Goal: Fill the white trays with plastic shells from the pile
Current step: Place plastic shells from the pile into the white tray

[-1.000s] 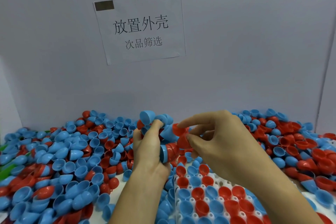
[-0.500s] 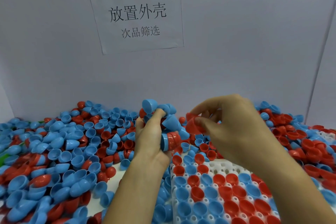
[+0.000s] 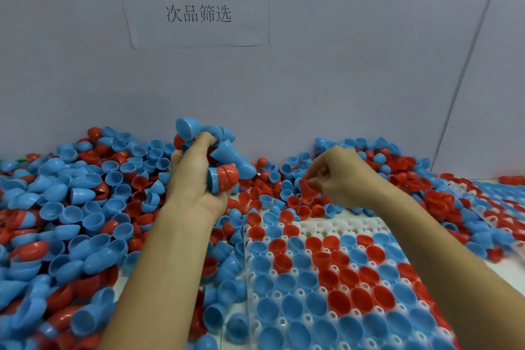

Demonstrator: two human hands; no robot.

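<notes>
Paper sign (image 3: 196,0) reads "放置外壳 / 次品筛选". Below it, left hand (image 3: 196,176) clutches a bunch of shells (image 3: 224,170); right hand (image 3: 341,179) pinches a red shell (image 3: 308,189) above the white tray (image 3: 326,226).

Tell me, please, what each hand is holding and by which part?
The left hand clutches a bunch of shells, fingers wrapped round their sides. The right hand pinches one red shell by its rim.

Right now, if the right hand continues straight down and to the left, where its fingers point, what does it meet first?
Probably the loose shells along the far edge of the white tray, just below the red shell pinched by the right hand. Depth is unclear from one view.
</notes>
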